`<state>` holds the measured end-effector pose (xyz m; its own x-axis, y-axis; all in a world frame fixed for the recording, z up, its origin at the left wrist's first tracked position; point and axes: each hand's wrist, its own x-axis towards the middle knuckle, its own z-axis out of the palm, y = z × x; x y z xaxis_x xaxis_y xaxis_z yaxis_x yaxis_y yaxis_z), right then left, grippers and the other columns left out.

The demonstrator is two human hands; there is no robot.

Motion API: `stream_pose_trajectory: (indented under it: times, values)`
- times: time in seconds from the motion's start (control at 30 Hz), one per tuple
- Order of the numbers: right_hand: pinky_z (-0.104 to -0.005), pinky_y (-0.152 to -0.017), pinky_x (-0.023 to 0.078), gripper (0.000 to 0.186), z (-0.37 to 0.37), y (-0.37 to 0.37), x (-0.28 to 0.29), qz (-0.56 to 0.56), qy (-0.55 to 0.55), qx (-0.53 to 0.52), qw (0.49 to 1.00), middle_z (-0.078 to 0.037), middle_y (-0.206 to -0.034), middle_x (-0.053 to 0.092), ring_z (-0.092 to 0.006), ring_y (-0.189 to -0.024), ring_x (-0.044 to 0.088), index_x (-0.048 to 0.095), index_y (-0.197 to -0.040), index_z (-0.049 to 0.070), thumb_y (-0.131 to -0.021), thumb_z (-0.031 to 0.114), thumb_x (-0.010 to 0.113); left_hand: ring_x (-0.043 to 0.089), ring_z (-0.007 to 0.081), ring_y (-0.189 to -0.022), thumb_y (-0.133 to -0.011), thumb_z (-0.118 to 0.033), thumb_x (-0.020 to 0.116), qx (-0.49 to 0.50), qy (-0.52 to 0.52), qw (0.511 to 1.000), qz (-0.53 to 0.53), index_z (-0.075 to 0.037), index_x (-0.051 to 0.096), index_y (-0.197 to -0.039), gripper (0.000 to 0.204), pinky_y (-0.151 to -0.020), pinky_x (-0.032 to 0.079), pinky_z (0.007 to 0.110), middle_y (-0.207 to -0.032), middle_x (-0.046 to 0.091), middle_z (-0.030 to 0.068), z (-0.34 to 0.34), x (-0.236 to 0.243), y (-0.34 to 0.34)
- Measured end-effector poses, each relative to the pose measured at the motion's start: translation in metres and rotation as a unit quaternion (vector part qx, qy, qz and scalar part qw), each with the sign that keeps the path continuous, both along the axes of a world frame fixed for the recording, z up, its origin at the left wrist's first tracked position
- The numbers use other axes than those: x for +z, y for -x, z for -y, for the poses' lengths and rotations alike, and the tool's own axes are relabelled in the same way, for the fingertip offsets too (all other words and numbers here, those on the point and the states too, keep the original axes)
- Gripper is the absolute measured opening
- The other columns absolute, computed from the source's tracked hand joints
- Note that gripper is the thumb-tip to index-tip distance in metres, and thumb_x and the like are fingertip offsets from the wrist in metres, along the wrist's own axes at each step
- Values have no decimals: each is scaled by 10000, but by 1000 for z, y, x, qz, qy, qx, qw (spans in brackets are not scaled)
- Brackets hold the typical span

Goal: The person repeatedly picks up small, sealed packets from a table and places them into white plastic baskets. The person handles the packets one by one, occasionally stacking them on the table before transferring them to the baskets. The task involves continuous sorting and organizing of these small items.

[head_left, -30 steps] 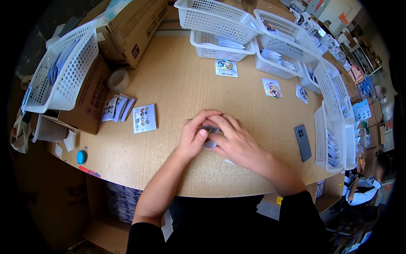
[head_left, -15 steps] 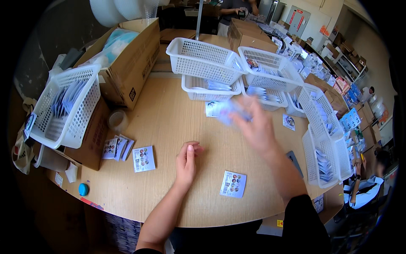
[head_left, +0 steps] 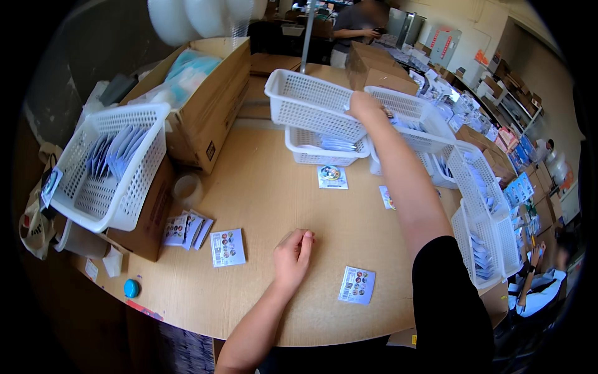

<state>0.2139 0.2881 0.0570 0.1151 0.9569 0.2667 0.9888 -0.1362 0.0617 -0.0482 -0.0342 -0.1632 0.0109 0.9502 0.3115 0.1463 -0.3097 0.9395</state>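
My right hand (head_left: 366, 107) reaches over the right end of the upper white basket (head_left: 311, 103). Its fingers are curled and mostly hidden, so what they hold does not show. My left hand (head_left: 294, 258) rests on the table with its fingers curled closed and the thumb on top; nothing shows in it. To its right lies a flat square packet with round pictures (head_left: 357, 285), and to its left a similar packet (head_left: 228, 248). Another packet (head_left: 332, 177) lies before the lower white basket (head_left: 327, 156), which holds several packets. One more packet (head_left: 387, 197) is partly behind my right forearm.
More white baskets of packets (head_left: 479, 240) line the right side. At left, a white basket (head_left: 115, 206) stands on a carton, near a large cardboard box (head_left: 212, 118), a tape roll (head_left: 187, 189), fanned packets (head_left: 191, 229) and a blue cap (head_left: 131, 288). Other people are in the background.
My right hand has moved up and away from me, from over the table with blurred packets to the upper basket's end. The view has shifted slightly; my left hand stays on the table.
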Motion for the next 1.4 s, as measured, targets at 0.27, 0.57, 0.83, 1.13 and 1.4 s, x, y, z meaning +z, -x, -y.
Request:
stream_pose_trajectory:
  times: [0.27, 0.57, 0.83, 1.13, 1.4]
  values:
    - [-525, -778, 582, 409, 96, -12, 18, -60, -246, 127, 959, -216, -931, 788, -391, -876, 779, 822, -1039, 19, -1063, 416, 725, 677, 356, -1089, -993, -187, 749, 131, -111, 961, -217, -48, 747, -1112, 183, -1018, 525, 528, -1130, 743, 148, -10, 13, 16]
    - [-428, -852, 595, 452, 383, 26, -113, -281, 135, 205, 928, -190, -1199, 749, -343, -995, 757, 778, -1253, 22, -938, 334, 873, 446, 462, -1574, -818, -287, 949, 182, 85, 850, -486, -80, 577, -1565, 861, -1266, 404, 656, -1694, 493, 231, 7, 26, 92]
    - [-438, -1015, 562, 728, 464, 26, -163, -256, 201, 90, 941, -178, -1232, 665, -372, -1193, 700, 608, -1417, 82, -816, 228, 991, 508, 419, -1496, -652, -214, 1042, 62, 146, 852, -499, -58, 551, -1601, 1080, -1240, 475, 463, -1611, 557, 200, -2, 38, 147]
    - [-364, -760, 610, 465, 426, -4, -174, -501, 175, 137, 836, -133, -1084, 793, -225, -911, 765, 662, -1409, 96, -990, 160, 851, 529, 425, -1435, -641, -213, 995, 13, 156, 876, -456, -39, 592, -1532, 993, -1205, 493, 492, -1494, 584, 210, -15, 30, 119]
    - [-346, -893, 670, 320, 404, -38, -174, -783, 271, 111, 549, -111, -1193, 787, -184, -1031, 782, 690, -1396, 2, -1137, 189, 687, 584, 409, -1374, -659, 37, 921, -113, -35, 962, -248, -104, 625, -1427, 835, -1190, 502, 461, -1493, 598, 160, -8, 36, 84]
